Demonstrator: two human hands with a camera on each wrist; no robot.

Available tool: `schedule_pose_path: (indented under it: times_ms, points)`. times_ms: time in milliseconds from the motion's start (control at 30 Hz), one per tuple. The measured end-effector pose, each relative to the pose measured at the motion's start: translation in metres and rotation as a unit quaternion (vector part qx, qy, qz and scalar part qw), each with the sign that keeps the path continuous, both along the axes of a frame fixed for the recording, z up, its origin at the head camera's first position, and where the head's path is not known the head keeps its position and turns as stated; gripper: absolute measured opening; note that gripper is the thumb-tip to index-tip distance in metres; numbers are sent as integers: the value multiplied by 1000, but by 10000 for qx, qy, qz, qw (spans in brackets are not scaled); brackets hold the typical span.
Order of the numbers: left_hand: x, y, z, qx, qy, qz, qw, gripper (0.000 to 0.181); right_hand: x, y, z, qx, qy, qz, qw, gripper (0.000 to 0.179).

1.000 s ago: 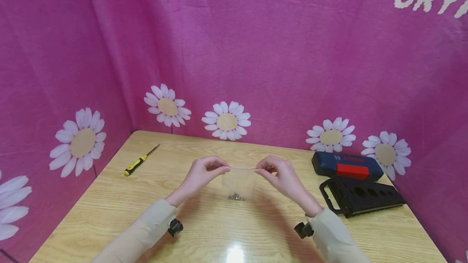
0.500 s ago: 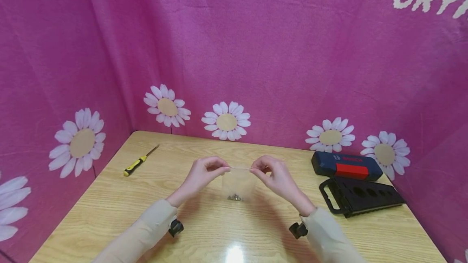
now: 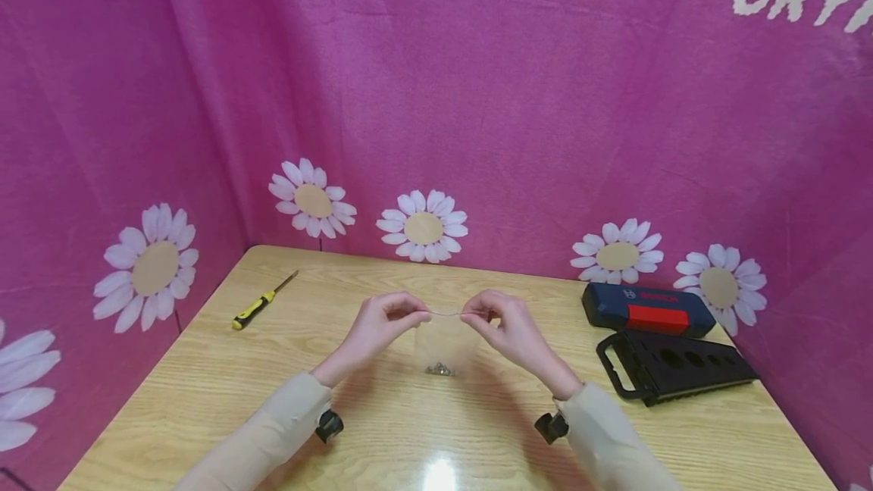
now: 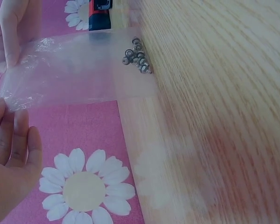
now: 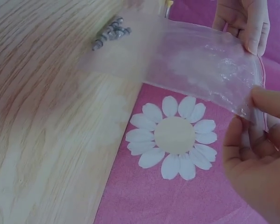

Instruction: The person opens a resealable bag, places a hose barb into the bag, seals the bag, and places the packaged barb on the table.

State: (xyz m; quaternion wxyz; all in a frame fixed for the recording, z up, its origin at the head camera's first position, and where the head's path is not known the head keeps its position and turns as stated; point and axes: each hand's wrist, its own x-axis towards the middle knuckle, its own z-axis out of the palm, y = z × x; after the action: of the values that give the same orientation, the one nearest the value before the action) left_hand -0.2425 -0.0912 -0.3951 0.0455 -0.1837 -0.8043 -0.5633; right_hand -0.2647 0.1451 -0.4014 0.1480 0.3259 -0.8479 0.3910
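A clear zip bag (image 3: 445, 339) hangs upright between both hands, its top edge stretched across. Several small metal screws or bolts (image 4: 138, 57) lie gathered in its bottom, close over the table. My left hand (image 3: 382, 324) pinches the left end of the top edge between thumb and fingers. At the other end, my right hand (image 3: 508, 332) pinches the same edge, its fingertips on the zip strip. In the right wrist view a pinkish line runs along the bag's mouth (image 5: 263, 77), and the plastic looks creased near it.
A yellow and black screwdriver (image 3: 255, 309) lies at the table's back left. At the right stand a dark blue and red Bosch case (image 3: 648, 311) and a black holder with round holes (image 3: 671, 367). Pink cloth (image 3: 477, 97) with flowers encloses the table's back and sides.
My right hand has moved left along the bag's top edge, closer to the left hand. The left hand has stayed in place, and the bag hangs where it was.
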Motion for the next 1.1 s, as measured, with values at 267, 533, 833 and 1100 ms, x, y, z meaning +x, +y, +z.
schedule_pose_path:
  times_ms: [267, 533, 833, 1100]
  points:
    - [-6, -2, -9, 35, 99, -99, 9999, 12, -3, -3, 1, 55, -311, 8, 9995, 3]
    - [-15, -4, -22, 33, 166, -216, 9996, 12, -4, -8, 0, 62, -451, 94, 9989, 7]
    - [-15, -4, -23, 64, 174, -213, 9996, 12, -4, -15, 1, -78, -623, 243, 9977, 5]
    - [-15, -5, -24, 51, 176, -225, 9996, 12, -5, -20, 2, 22, -518, 299, 9982, 4]
